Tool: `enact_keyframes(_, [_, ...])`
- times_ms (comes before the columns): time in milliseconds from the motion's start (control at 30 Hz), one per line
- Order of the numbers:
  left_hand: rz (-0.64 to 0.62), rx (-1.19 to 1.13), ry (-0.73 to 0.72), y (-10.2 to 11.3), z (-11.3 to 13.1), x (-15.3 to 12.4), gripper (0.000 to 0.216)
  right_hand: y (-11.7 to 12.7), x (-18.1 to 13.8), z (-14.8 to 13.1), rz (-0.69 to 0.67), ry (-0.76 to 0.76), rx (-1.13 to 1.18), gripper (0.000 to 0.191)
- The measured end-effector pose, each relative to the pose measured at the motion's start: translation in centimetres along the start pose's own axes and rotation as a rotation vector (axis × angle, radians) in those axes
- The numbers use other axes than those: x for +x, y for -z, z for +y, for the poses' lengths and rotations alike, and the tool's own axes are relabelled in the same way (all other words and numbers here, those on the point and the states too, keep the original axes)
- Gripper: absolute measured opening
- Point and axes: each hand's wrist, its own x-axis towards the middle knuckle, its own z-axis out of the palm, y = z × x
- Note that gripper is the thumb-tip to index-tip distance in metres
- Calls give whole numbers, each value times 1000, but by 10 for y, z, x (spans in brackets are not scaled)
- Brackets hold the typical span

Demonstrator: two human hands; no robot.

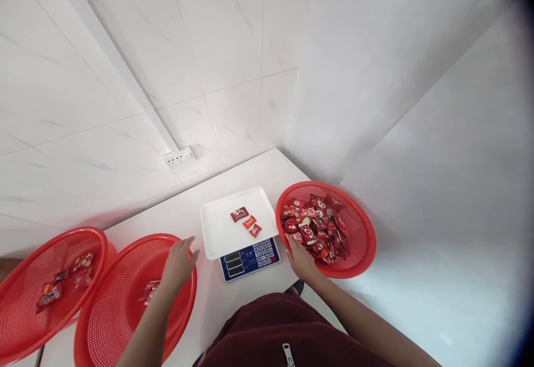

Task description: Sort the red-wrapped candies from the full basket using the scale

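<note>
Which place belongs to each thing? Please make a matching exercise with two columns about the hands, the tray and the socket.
1 right hand
2 left hand
3 white tray
4 socket

a on the scale
b at the full basket
c on the wall
d over the middle basket

Pairs: 1-b, 2-d, 3-a, 4-c

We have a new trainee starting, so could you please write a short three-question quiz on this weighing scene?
1. How many red packets lie on the white tray of the scale?
2. True or false: the right hand is at the full basket.
3. The left hand hovers over: A) the scale B) the middle basket C) the full basket.
Key: 1) three; 2) true; 3) B.
</note>
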Motion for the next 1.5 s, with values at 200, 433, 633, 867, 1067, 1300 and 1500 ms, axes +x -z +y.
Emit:
enact_keyframes(200, [-29,-81,-240,-45,104,69,42,0,0,-2,5,-4,-13,51])
enact_keyframes(433, [-50,-60,-232,-56,129,113,40,2,-1,-5,21,-11,-7,51])
enact_keyframes(633, [-62,-134,-138,-57,133,111,52,4,-1,-7,5,-8,-19,50])
enact_keyframes(867, [-161,-158,-72,-74,150,98,33,7,-2,-9,5,-12,-10,51])
enact_keyframes(1067, [-131,-113,-51,-63,144,93,24,7,-3,-10,22,-16,8,50])
enact_keyframes(1300, [-131,-141,-187,-65,158,72,22,7,-3,-10,14,-3,-36,51])
enact_keyframes(1500, [-129,-190,-303,-83,167,56,24,6,-2,-8,23,-6,-29,51])
